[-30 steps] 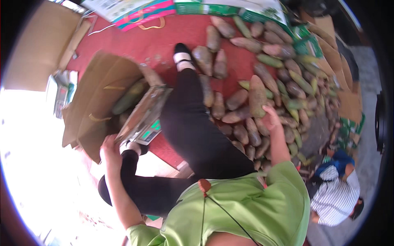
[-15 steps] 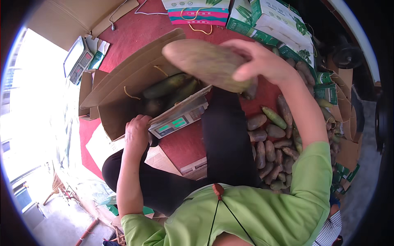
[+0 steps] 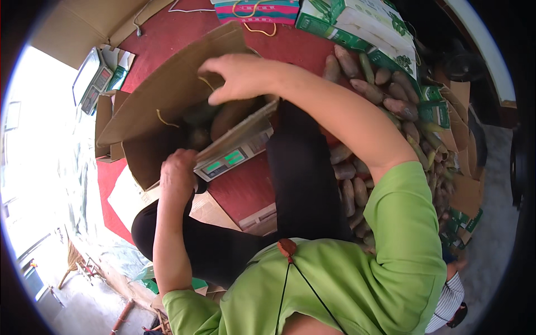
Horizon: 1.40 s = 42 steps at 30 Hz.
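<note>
An open cardboard box [image 3: 159, 92] with yellow cord handles stands on a digital scale [image 3: 231, 159] whose display glows green. Its near corner is in the grip of my left hand [image 3: 177, 170]. Over the box mouth hovers my right hand [image 3: 243, 78], fingers apart and nothing in them. Beneath it lies a large brownish radish [image 3: 226, 120] inside the box, next to darker green radishes [image 3: 198, 114] that are partly in shadow. The box's near wall and my right hand hide some of the contents.
Many radishes [image 3: 399, 109] are heaped on the red floor covering to my right. White and green cartons [image 3: 368, 25] stand behind them. A second scale [image 3: 95, 81] sits at the far left, and a broom [image 3: 70, 262] lower left. A person's striped sleeve [image 3: 449, 298] shows lower right.
My right hand has moved left from beside the box to above it and let go of the large radish, which now lies inside. My left hand keeps its hold on the box.
</note>
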### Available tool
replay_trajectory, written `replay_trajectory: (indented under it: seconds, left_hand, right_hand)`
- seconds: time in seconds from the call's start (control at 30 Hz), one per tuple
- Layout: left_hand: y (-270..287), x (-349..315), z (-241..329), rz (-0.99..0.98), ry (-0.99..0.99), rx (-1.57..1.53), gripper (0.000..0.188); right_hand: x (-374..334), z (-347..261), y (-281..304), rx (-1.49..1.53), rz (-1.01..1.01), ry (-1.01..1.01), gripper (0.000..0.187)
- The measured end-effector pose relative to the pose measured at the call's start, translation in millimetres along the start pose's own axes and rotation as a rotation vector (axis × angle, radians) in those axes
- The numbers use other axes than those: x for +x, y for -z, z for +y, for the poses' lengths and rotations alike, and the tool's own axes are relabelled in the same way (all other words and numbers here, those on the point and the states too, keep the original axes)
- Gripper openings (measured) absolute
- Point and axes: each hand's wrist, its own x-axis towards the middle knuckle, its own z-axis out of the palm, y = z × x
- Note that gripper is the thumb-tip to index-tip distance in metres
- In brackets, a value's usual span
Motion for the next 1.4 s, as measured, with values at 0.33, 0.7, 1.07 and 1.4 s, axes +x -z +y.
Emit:
replay_trajectory:
  seconds: [0.33, 0.7, 1.07, 1.4]
  left_hand:
    - [4, 0, 3, 0.005, -0.017, -0.082, 0.028]
    - [14, -12, -7, 0.035, 0.075, -0.194, 0.041]
    - [11, -12, -6, 0.072, 0.081, -0.187, 0.038]
    - [10, -6, -7, 0.045, 0.088, -0.263, 0.033]
  right_hand:
    - [-222, 97, 17, 0.493, 0.6, -0.404, 0.036]
    - [-466, 135, -204, 0.579, 0.656, -1.179, 0.02]
    - [-469, 112, -342, 0.736, 0.278, -1.363, 0.025]
    - [-462, 186, -278, 0.614, 0.584, -1.113, 0.023]
